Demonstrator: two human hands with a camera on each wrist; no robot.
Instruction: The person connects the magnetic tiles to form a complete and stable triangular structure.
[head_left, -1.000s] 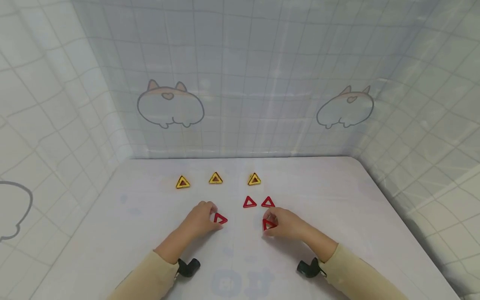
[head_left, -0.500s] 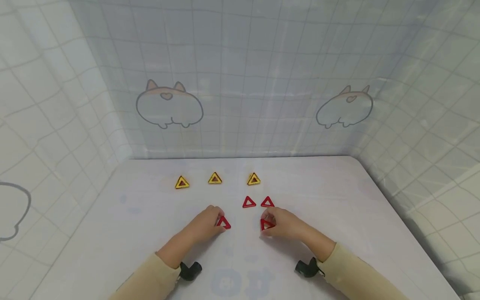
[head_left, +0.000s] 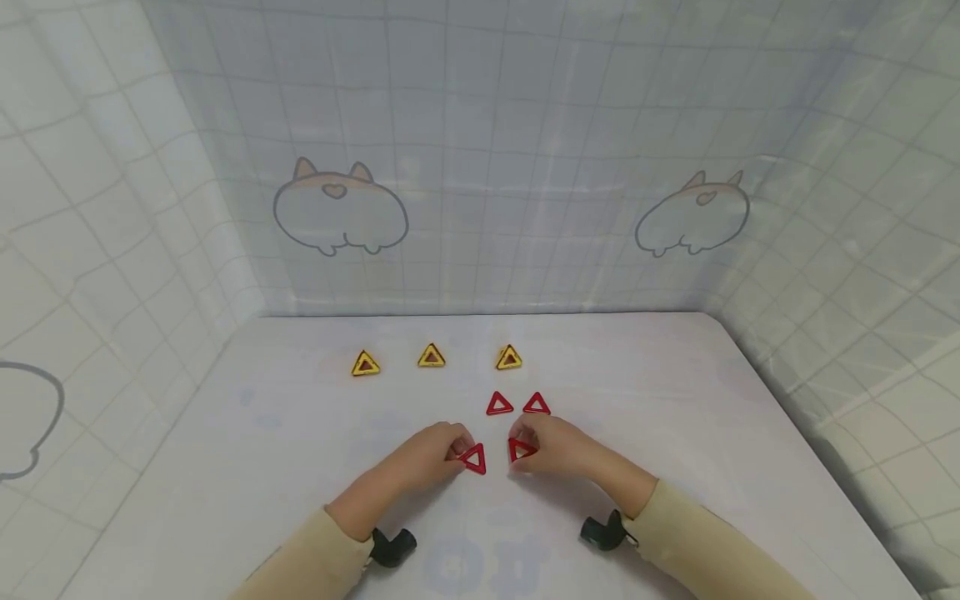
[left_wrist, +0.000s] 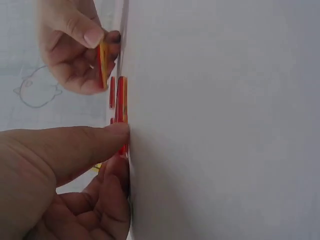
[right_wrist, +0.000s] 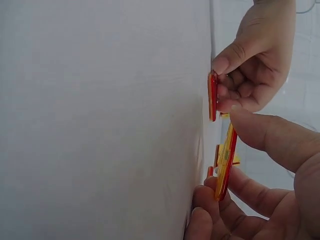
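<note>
My left hand pinches a hollow red triangle tile by thumb and fingers, just over the white table. Opposite it, my right hand holds a second red triangle tile by its edges. Seen side-on in the right wrist view, the right hand's tile is red on one face and yellow on the other, tilted and off the table. The left hand's tile looks close to the tabletop in the left wrist view. A small gap separates the two held tiles.
Two more red triangle tiles, a left one and a right one, lie beyond the hands. Farther back are three yellow triangles with dark centres. Pale gridded curtains stand behind the table and along both sides.
My left hand has moved right and slightly nearer, turning its red tile on the way. The right hand has shifted left with its tile, so the two are closer together.
</note>
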